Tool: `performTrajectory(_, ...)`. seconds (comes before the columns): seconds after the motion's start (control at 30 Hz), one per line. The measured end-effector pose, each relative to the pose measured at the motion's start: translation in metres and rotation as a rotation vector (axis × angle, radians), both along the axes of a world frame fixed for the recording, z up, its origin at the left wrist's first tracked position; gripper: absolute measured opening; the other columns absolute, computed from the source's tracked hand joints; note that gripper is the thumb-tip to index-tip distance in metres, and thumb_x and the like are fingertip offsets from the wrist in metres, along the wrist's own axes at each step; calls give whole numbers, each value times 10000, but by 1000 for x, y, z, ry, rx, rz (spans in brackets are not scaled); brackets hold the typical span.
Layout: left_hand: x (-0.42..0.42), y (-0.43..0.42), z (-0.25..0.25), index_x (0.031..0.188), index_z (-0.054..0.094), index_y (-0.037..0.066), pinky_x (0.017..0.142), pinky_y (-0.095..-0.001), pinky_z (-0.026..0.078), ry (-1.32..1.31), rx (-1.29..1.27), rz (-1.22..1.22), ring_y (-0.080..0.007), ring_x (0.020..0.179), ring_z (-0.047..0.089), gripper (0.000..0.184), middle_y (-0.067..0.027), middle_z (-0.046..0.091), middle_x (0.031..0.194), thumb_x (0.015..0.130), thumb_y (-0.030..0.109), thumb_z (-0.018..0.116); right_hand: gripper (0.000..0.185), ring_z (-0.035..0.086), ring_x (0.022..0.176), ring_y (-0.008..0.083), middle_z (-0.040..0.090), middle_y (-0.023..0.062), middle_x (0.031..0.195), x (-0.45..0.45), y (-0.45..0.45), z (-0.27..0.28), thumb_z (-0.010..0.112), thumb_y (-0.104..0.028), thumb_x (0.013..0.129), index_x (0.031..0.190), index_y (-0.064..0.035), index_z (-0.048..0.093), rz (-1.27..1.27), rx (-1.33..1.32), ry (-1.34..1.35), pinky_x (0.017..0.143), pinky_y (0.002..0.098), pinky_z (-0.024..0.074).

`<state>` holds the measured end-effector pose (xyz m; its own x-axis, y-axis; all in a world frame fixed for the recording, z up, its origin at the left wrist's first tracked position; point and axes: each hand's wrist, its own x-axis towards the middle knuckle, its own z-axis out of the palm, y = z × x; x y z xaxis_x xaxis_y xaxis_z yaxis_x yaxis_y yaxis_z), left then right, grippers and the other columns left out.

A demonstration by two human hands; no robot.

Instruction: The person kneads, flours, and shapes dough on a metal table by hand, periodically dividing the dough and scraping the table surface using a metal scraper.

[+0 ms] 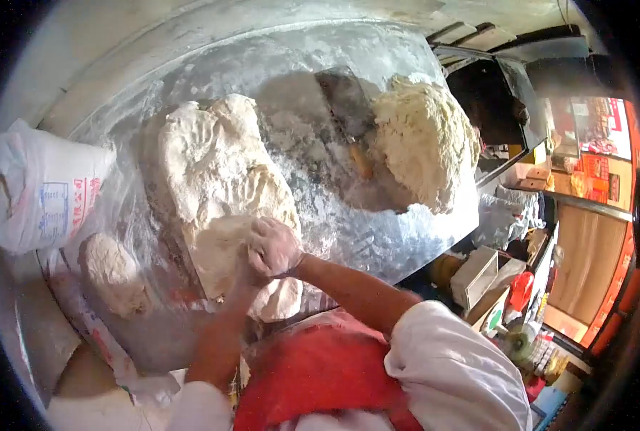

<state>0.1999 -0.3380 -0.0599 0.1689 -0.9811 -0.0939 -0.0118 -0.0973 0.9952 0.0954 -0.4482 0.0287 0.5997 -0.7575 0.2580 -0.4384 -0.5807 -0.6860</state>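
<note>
A long slab of pale dough (223, 169) lies across the metal worktop, its surface dented and folded. At its near end my right hand (277, 248) is closed into a fist, knuckles up, pressing on the dough. My left hand (249, 276) comes in from the lower left, against or just under the right one. Its fingers are mostly hidden and blurred. A small lobe of dough (278, 300) bulges out on the near side of my hands, by the red apron (323, 377).
A big rough dough mass (424, 140) sits at the right of the floury worktop (312, 187). Beside it lies a dough scraper with a wooden handle (361, 159). A smaller dough piece (115, 273) and a white printed sack (50, 190) are at left. Boxes (474, 276) stand lower right.
</note>
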Motion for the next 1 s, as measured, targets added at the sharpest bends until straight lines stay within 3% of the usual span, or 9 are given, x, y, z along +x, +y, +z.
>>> performTrajectory(0.1,-2,30,-97,1205,514,48,974,-350,439,800,19,199,-168,1094,528,373,-90,548,1153,1008,356,439,275,575,848,338,534,138,905,-9,-7,-6,626,-232,690,932,-104,602,107,42,41,730,463,490)
performTrajectory(0.17,12,-7,-55,1200,518,60,1041,-354,379,-432,143,-94,-182,1166,484,380,-121,517,1212,995,372,445,266,566,833,351,529,139,892,-3,-17,-1,625,-233,696,920,-93,594,120,-14,-82,714,471,483)
performTrajectory(0.2,-3,-21,-138,1328,460,47,1087,-407,326,1,-368,150,-244,1261,417,516,-167,482,1321,997,443,467,266,566,833,351,529,139,892,-1,-23,-3,625,-233,696,920,-93,594,127,-42,-89,714,471,483)
performTrajectory(0.33,0,-20,76,1263,473,3,860,-353,507,-1298,-24,-401,-225,1050,574,349,-118,558,1196,974,188,536,376,608,777,296,617,152,1040,0,1,34,605,-297,828,1145,-95,628,38,341,163,793,501,521)
performTrajectory(0.4,-29,47,-79,1282,443,-4,871,-347,497,393,-286,-16,-216,1067,565,435,-123,547,1223,950,232,596,385,597,1089,361,614,199,1234,-12,37,3,550,-362,897,1135,-83,667,180,602,333,940,502,504)
performTrajectory(0.43,-59,25,39,1225,478,3,875,-387,486,64,-281,238,-242,1034,583,516,-118,573,1137,875,315,694,374,665,722,187,659,186,1152,-16,68,-5,591,-268,904,1233,-93,629,43,-15,124,660,356,589)
performTrajectory(0.6,-31,79,-29,1176,520,64,897,-421,473,-794,-46,-22,-312,1049,584,669,-119,575,1101,693,403,835,352,590,946,336,597,154,976,-21,60,-7,652,-297,651,917,-67,632,158,-19,52,795,489,496)
performTrajectory(0.97,22,63,131,1334,477,30,1023,-492,436,-880,149,-640,-372,1112,583,537,-182,599,1233,887,238,691,355,523,1186,346,579,170,1282,-33,93,59,524,-317,980,1197,-61,641,-6,307,48,1030,465,413)
performTrajectory(1.0,13,79,121,1251,535,49,902,-447,513,-977,-41,-185,-325,982,630,377,-167,640,1105,899,107,655,388,483,1243,351,527,157,1370,-50,106,52,515,-341,995,1297,-112,593,-33,152,118,1065,494,380)
